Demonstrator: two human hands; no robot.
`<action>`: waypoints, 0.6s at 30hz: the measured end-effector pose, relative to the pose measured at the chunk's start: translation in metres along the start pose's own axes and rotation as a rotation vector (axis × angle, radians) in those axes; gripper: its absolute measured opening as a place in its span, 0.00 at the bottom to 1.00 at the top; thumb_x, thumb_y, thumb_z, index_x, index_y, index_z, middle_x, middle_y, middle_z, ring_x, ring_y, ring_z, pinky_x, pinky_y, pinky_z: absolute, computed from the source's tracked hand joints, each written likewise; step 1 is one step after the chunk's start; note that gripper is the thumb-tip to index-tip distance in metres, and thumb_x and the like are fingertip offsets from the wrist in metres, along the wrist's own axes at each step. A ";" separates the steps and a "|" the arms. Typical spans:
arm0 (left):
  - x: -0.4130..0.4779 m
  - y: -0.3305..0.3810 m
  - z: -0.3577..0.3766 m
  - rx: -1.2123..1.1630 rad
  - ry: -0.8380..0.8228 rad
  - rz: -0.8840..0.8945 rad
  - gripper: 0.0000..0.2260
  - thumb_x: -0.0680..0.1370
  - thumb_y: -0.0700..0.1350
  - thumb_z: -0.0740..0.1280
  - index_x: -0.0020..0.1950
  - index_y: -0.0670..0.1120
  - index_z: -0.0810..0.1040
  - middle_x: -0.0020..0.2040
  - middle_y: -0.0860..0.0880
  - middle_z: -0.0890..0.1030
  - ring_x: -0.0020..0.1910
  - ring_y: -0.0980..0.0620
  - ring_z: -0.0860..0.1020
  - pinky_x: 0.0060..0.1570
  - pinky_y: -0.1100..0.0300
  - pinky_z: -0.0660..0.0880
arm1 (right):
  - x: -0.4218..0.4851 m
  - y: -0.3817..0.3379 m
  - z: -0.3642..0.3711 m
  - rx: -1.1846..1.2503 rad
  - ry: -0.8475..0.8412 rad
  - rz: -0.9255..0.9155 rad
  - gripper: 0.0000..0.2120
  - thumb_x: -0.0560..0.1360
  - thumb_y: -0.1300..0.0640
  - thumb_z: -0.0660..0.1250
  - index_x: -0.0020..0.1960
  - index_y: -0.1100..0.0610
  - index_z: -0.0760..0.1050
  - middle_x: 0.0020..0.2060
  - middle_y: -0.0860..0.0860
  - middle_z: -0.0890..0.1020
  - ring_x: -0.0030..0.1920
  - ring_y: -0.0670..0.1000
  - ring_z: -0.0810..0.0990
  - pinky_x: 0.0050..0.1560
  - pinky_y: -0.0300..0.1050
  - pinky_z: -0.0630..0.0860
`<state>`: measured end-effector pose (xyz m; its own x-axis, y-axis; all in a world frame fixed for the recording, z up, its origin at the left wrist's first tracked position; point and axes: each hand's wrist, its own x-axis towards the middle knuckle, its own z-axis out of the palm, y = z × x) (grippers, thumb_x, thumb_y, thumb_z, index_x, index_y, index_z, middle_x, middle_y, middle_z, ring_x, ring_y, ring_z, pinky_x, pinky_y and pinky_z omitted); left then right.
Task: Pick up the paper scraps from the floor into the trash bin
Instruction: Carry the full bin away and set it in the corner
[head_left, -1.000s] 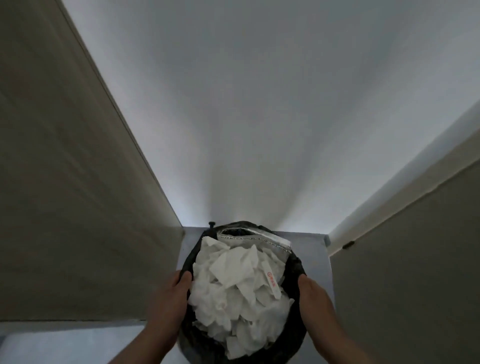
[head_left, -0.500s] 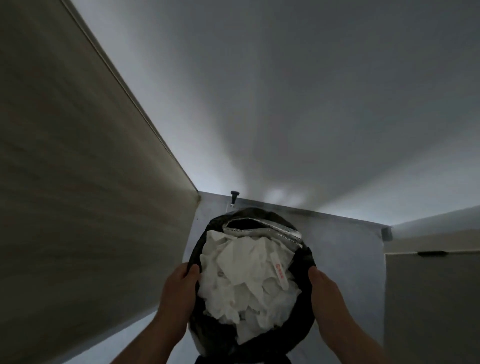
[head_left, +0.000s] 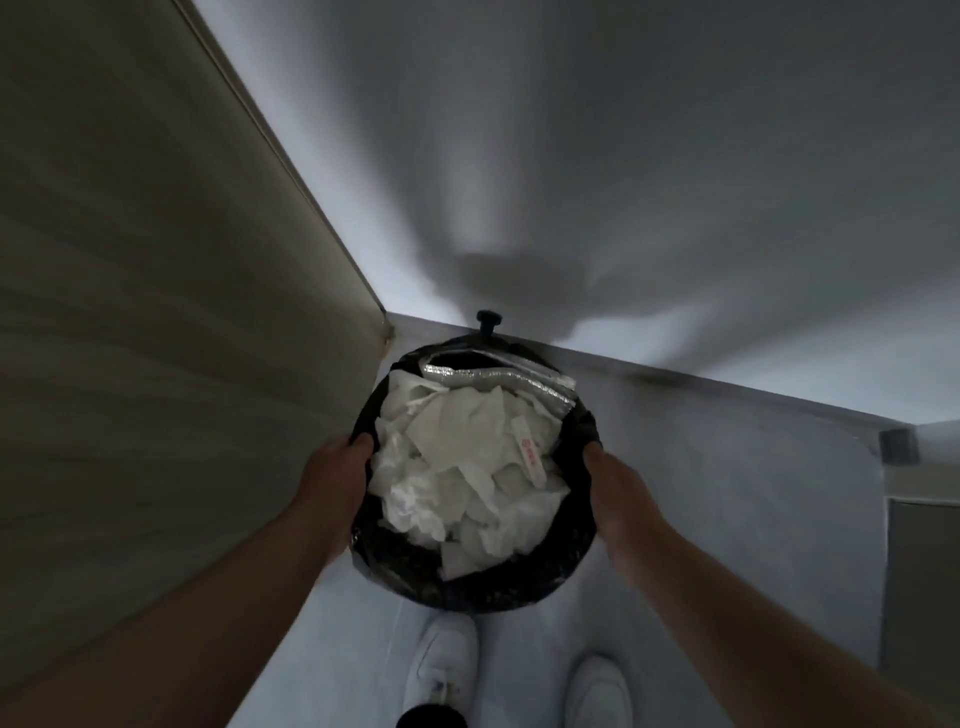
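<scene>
**A:** How are the hands placed?

**B:** The left hand (head_left: 332, 483) and the right hand (head_left: 615, 488) are held well apart. Each is clamped on one side of a round black trash bin (head_left: 467, 592) lined with a crinkled black plastic bag. A thumb is laid at the rim on each side, and the other fingers are hidden behind the bin's wall.

**A:** What is seen nearest?

**B:** Two white lace-up shoes (head_left: 441, 670) are planted on the pale grey floor (head_left: 353, 623), just below the near edge of the bin. Whether the bin is lifted off that floor cannot be told.

**A:** Where are the task's things found?

**B:** Crumpled white paper scraps (head_left: 457, 467) are heaped inside the bin, up to the level of the rim. A narrow white paper strip with red print (head_left: 530, 457) is laid on the heap, toward the right hand. At the far rim, a flat silver foil pouch (head_left: 498, 376) is tucked between the heap and the liner.

**A:** And what is shown beyond the bin?

**B:** A small black knob-shaped stopper (head_left: 487, 318) is seen just behind the far rim, where the floor is met by a plain white wall (head_left: 623, 156). The corner is closed on the left by a beige wood-grain panel (head_left: 156, 312). At the right edge a small dark box (head_left: 896, 447) and a grey-brown panel (head_left: 924, 597) are partly shown, too dim for detail.
</scene>
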<state>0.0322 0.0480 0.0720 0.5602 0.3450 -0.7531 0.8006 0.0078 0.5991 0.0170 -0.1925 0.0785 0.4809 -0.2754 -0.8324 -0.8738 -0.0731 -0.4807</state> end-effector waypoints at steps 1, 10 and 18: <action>0.011 0.000 0.001 -0.003 -0.004 -0.004 0.10 0.81 0.44 0.58 0.42 0.51 0.76 0.40 0.50 0.78 0.40 0.51 0.76 0.41 0.58 0.73 | 0.010 -0.001 0.007 -0.004 -0.001 -0.013 0.15 0.79 0.47 0.56 0.41 0.53 0.76 0.43 0.54 0.81 0.50 0.57 0.80 0.58 0.55 0.76; 0.099 0.008 0.008 0.065 0.072 0.080 0.10 0.76 0.44 0.59 0.48 0.41 0.77 0.47 0.40 0.78 0.47 0.44 0.77 0.49 0.52 0.73 | 0.070 -0.004 0.047 -0.047 -0.010 -0.038 0.14 0.79 0.50 0.56 0.38 0.53 0.73 0.43 0.55 0.79 0.50 0.61 0.79 0.53 0.55 0.77; 0.128 0.012 0.011 0.311 0.088 0.100 0.13 0.80 0.42 0.52 0.35 0.48 0.62 0.35 0.51 0.67 0.41 0.46 0.70 0.48 0.52 0.67 | 0.095 -0.003 0.070 0.020 0.004 0.002 0.12 0.76 0.50 0.56 0.38 0.52 0.71 0.48 0.58 0.79 0.53 0.61 0.78 0.58 0.62 0.76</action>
<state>0.1160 0.0823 -0.0196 0.6297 0.4095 -0.6602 0.7767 -0.3120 0.5472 0.0705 -0.1513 -0.0183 0.4791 -0.2789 -0.8323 -0.8730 -0.0532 -0.4848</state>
